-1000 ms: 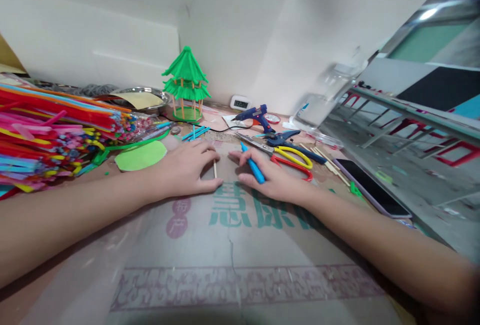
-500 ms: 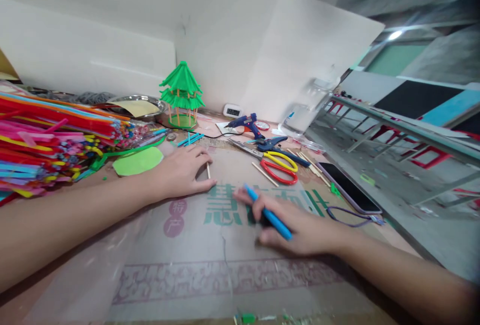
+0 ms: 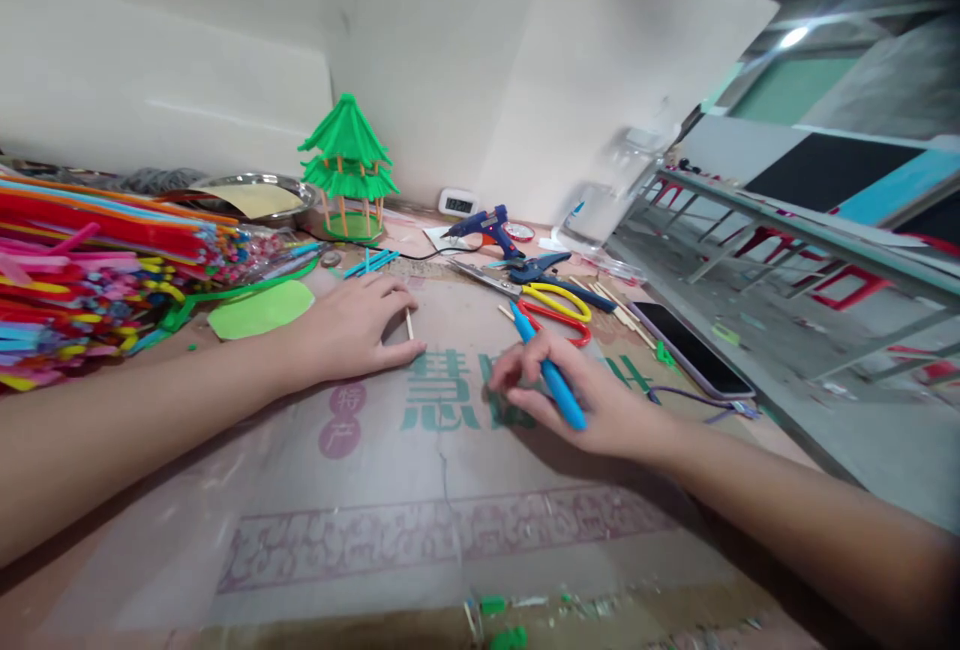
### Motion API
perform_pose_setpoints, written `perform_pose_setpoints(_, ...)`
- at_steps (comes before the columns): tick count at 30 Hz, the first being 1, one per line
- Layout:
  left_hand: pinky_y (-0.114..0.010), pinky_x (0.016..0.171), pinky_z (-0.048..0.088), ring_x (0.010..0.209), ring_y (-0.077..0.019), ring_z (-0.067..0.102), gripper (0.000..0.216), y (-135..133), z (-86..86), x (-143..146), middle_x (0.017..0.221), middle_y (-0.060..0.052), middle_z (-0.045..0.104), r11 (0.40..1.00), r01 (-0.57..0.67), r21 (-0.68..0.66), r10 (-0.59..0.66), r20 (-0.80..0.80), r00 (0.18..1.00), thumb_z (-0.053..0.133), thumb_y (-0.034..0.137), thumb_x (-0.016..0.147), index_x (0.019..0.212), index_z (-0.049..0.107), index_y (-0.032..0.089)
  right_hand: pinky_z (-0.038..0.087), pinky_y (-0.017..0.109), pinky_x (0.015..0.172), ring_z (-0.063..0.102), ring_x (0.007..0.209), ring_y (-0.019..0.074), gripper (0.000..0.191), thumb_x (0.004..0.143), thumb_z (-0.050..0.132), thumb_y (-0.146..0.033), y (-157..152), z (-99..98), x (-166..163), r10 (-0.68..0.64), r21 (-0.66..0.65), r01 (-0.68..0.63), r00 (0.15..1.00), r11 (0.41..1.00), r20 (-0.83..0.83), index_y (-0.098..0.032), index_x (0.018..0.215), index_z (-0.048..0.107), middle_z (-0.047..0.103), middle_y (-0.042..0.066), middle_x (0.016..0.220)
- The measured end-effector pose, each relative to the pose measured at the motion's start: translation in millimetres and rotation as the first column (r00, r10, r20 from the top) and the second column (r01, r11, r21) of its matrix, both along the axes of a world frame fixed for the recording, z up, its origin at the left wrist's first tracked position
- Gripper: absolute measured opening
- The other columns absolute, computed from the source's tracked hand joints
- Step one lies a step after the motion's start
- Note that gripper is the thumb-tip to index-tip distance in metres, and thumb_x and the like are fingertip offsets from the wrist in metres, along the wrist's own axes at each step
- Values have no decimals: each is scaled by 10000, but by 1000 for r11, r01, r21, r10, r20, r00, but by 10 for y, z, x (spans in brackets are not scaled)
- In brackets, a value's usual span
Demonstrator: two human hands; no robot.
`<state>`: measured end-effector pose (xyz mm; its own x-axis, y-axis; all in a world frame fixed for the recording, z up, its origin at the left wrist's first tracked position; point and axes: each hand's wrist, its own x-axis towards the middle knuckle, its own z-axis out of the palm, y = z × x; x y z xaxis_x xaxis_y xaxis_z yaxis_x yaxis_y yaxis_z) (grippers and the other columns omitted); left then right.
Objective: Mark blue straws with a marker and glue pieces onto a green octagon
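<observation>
My left hand (image 3: 352,323) rests on the plastic-covered cardboard, with a short wooden stick (image 3: 409,324) held between its thumb and forefinger. A blue pen (image 3: 556,385) lies across the fingers of my right hand (image 3: 581,395), which is closed around it above the printed green characters. One end of the pen points up and away, near the red and yellow scissors handles (image 3: 559,300). Beyond my left hand are several thin blue sticks (image 3: 371,264) and a green paper-like sheet (image 3: 262,310).
A green-roofed model pavilion (image 3: 347,170) stands at the back. Colourful pipe cleaners (image 3: 90,280) are heaped on the left. Behind the scissors are a blue glue gun (image 3: 487,226) and a small digital clock (image 3: 457,202). A phone (image 3: 690,348) lies by the right edge; green scraps (image 3: 493,606) are in front.
My right hand has lifted slightly and moved right with the pen, whose end now points more steeply up. My left hand stays at the stick. The whole view has shifted a little.
</observation>
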<state>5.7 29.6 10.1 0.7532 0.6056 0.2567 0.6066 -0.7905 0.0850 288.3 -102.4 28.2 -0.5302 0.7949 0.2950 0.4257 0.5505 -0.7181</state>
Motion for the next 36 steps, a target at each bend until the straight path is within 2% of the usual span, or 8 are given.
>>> perform_pose_setpoints(4, -460, 1077, 484, 1274, -337, 617, 633, 12, -12, -7, 1324, -146, 676, 1000, 5, 5, -5, 3, 1000, 467, 674, 967, 1276, 690, 168, 592, 385, 871, 734, 1059, 206, 201, 986, 584, -104, 187, -136, -7, 69, 250, -103, 988, 963, 142, -250, 974, 447, 767, 134, 1159)
perform_pose_setpoints(8, -461, 1081, 476, 1271, -342, 617, 658, 18, -23, -12, 1328, -143, 675, 1000, 4, 20, -4, 2, 1000, 456, 690, 964, 1278, 696, 164, 570, 341, 806, 717, 953, 178, 210, 970, 565, -70, 234, -192, 1, 100, 326, -157, 978, 932, 184, -250, 966, 458, 762, 105, 1092)
perform_pose_setpoints(14, -484, 1093, 475, 1255, -347, 617, 694, 25, -20, -15, 1338, -135, 669, 999, 0, 36, 1, -20, 1000, 419, 715, 963, 1289, 694, 167, 509, 316, 793, 681, 924, 177, 192, 984, 547, -80, 207, -104, -23, 138, 331, -213, 962, 919, 235, -240, 942, 449, 738, 95, 1043)
perform_pose_setpoints(20, -503, 1102, 469, 1252, -356, 613, 705, 38, -16, -14, 1327, -140, 670, 1000, 3, 28, -3, -22, 1000, 402, 729, 954, 1269, 692, 169, 445, 290, 715, 590, 809, 178, 214, 921, 547, -36, 196, -107, 18, 132, 327, -238, 940, 915, 314, -232, 993, 498, 674, 36, 872)
perform_pose_setpoints(23, -511, 1105, 465, 1262, -361, 607, 694, 38, -19, -9, 1334, -138, 667, 1000, -1, 13, 1, -17, 1000, 403, 729, 944, 1254, 690, 178, 479, 305, 748, 630, 882, 189, 260, 889, 575, -48, 176, -124, 36, 88, 321, -144, 979, 936, 182, -245, 1010, 456, 695, 76, 1010)
perform_pose_setpoints(26, -515, 1112, 456, 1271, -368, 598, 665, 34, -18, -4, 1334, -129, 667, 1000, -8, -5, 8, -1, 1000, 424, 732, 929, 1242, 691, 209, 503, 337, 820, 662, 984, 200, 231, 947, 567, -80, 156, -111, 16, 107, 284, -160, 975, 945, 195, -253, 1000, 423, 725, 123, 1149)
perform_pose_setpoints(31, -514, 1119, 450, 1249, -368, 602, 673, 36, -16, -12, 1316, -136, 669, 1000, 8, -2, -8, 9, 1000, 428, 729, 939, 1247, 699, 196, 481, 333, 758, 614, 835, 190, 191, 969, 573, -97, 109, -104, 1, 127, 360, -213, 960, 909, 248, -250, 981, 460, 684, 34, 880)
perform_pose_setpoints(36, -525, 1106, 454, 1248, -373, 598, 685, 45, -34, -22, 1322, -144, 661, 1000, 25, 6, -25, 12, 1000, 421, 728, 956, 1266, 694, 182, 534, 369, 865, 672, 976, 191, 310, 881, 563, -6, 42, -103, -26, 204, 173, -217, 975, 961, 91, -257, 1009, 432, 720, 83, 1085)
